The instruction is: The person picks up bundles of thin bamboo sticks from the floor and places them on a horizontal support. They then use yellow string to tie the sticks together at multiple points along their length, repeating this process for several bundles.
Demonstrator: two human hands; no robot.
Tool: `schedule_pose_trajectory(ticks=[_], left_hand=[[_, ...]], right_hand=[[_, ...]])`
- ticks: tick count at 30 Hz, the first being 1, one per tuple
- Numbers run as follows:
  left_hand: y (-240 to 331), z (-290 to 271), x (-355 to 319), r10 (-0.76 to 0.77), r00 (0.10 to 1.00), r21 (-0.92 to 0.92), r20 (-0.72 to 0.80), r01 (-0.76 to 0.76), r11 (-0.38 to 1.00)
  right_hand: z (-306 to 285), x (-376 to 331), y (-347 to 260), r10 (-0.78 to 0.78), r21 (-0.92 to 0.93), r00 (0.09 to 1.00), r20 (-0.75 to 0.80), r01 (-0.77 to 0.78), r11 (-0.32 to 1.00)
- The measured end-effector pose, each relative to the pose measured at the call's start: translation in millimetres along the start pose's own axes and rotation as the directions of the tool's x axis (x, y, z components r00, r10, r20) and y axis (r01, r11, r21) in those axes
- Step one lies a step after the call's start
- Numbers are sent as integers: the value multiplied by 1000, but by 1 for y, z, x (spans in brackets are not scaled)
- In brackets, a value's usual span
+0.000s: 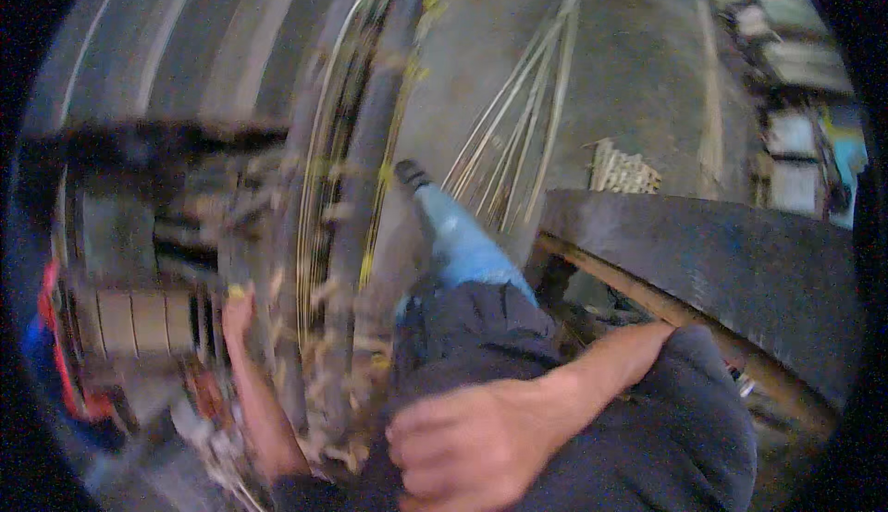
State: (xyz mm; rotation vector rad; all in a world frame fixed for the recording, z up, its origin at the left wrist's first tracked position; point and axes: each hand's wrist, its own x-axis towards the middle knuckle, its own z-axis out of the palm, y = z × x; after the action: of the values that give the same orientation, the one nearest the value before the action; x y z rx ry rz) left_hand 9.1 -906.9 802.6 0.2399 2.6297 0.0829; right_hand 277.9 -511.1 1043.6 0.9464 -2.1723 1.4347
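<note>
The picture is blurred. My left hand point(237, 310) reaches up from the lower left and touches a stack of upright wheel rims point(324, 234) with thin wire spokes; its grip is too smeared to read. My right hand point(472, 445) lies low in the middle with its fingers curled, resting on dark cloth point(462, 327) over my lap. A leg in light blue trousers point(462, 244) with a dark shoe point(411, 173) stretches out toward the rims.
A bundle of thin pale rods point(518, 123) lies on the grey concrete floor point(629, 68). A thick dark curved beam or tyre point(731, 262) crosses the right side. A small slatted piece point(622, 172) sits behind it. Cluttered shelves point(795, 49) stand far right, and red and blue items point(51, 345) at the left.
</note>
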Motion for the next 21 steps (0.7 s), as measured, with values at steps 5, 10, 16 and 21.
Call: schedule_pose_trajectory(ticks=[5, 10, 16, 21], left_hand=[[104, -55, 47, -175, 984, 138, 3, 173, 975], [275, -109, 82, 187, 930, -189, -317, -255, 948], [556, -117, 146, 481, 613, -31, -626, -636, 771], [764, -73, 246, 667, 595, 393, -448, -539, 745]], right_hand=[[-17, -114, 165, 680, -111, 710, -182, -702, 703], [-114, -230, 248, 831, 111, 447, -331, -856, 504], [-198, -436, 534, 814, 660, -338, -473, -747, 74], [-199, -653, 744, 477, 456, -703, -527, -708, -540]])
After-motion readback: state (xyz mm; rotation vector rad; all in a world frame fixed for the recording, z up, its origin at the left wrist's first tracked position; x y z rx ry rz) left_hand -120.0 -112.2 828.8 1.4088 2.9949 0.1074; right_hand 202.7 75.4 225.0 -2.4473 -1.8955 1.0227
